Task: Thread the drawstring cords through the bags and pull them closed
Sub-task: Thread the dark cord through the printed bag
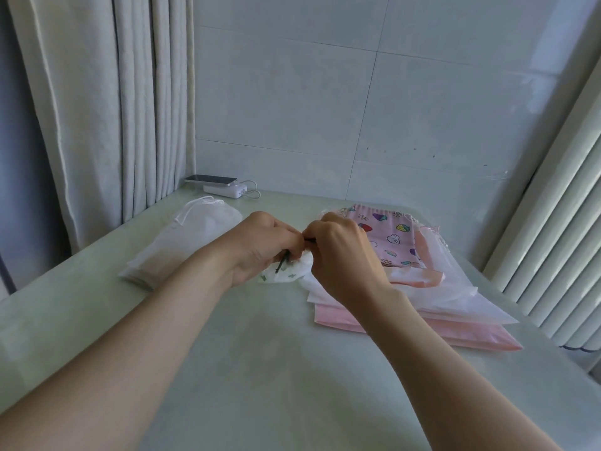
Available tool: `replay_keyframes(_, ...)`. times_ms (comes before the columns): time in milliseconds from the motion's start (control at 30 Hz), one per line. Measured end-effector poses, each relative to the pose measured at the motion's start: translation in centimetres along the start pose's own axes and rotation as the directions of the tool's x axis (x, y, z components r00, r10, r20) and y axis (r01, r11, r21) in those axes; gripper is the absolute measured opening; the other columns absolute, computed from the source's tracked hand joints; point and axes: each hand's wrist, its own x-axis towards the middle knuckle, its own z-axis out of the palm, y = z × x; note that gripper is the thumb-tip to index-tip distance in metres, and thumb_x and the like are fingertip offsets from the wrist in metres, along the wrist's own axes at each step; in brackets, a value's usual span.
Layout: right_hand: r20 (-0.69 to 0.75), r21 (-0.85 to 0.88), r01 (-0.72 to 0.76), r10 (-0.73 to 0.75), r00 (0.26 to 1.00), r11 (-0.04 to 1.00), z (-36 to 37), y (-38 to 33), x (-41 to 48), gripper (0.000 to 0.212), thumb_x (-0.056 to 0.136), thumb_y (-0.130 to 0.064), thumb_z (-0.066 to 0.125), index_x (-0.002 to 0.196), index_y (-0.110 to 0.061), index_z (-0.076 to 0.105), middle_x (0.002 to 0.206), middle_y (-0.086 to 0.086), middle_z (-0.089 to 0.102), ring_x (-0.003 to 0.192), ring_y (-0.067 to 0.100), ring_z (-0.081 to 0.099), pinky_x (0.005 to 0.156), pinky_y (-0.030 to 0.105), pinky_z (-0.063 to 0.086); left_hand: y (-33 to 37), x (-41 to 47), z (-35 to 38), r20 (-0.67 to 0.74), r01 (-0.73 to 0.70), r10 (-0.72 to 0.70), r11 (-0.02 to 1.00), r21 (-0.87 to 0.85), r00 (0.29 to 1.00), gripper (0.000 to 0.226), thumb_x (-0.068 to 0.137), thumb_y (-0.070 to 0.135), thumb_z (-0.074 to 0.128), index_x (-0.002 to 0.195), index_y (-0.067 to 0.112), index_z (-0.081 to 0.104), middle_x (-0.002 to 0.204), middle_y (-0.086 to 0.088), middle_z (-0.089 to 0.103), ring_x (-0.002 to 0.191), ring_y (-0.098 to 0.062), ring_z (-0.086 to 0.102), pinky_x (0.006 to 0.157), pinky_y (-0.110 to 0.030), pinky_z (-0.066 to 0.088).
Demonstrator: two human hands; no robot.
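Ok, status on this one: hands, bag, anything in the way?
Left hand grips small white bag. Right hand pinches dark cord. White pile, pink pile lie aside, not blocking.

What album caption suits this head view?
The left hand grips a small white bag while the right hand pinches its dark cord.

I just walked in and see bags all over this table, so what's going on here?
A person is working on a small white bag at the middle of the table. The left hand grips its bunched top, and the right hand pinches a dark cord beside it; whether the cord is fully threaded cannot be told. A stack of white bags lies to the left, a pile of pink bags to the right.
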Motion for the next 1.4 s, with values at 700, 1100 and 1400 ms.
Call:
replay_keyframes(700, 0.507, 0.777, -0.613, 0.434, 0.745, 0.143, -1.4, 1.6, -0.2, 0.018, 0.094, -0.013, 0.076, 0.077, -0.014, 0.083, 0.075, 0.003, 0.057, 0.074, 0.018, 0.052, 0.068, 0.032, 0.045, -0.6, -0.3, 0.8, -0.214, -0.415, 0.565, 0.770, 0.485, 0.797, 0.021, 0.087, -0.004, 0.077, 0.094, 0.014, 0.084, 0.101, 0.008, 0.080, 0.092, 0.001, 0.074, 0.090, -0.021, 0.059)
replay_keyframes(1100, 0.433, 0.779, -0.578, 0.460, 0.776, 0.242, -0.8, 1.5, 0.0, 0.011, 0.095, -0.022, 0.077, 0.096, -0.012, 0.082, 0.069, -0.006, 0.066, 0.068, 0.009, 0.060, 0.073, 0.030, 0.050, -0.3, -0.5, 1.0, -0.168, -0.342, 0.486, 0.784, 0.518, 0.858, 0.013, 0.097, 0.018, 0.065, 0.084, 0.016, 0.069, 0.112, 0.007, 0.052, 0.097, 0.006, 0.054, 0.082, -0.012, 0.041)
replay_keyframes(1400, 0.343, 0.794, -0.558, 0.581, 0.738, 0.242, -0.6, 2.4, -0.1, 0.012, 0.096, -0.020, 0.075, 0.095, -0.009, 0.080, 0.063, -0.006, 0.062, 0.058, 0.008, 0.057, 0.068, 0.031, 0.050, 1.8, -1.2, 0.9, -0.381, -0.383, 0.365, 0.923, 0.029, 0.850, 0.026, 0.082, 0.021, 0.047, 0.062, 0.016, 0.063, 0.077, -0.011, 0.075, 0.076, -0.030, 0.073, 0.080, -0.047, 0.057)
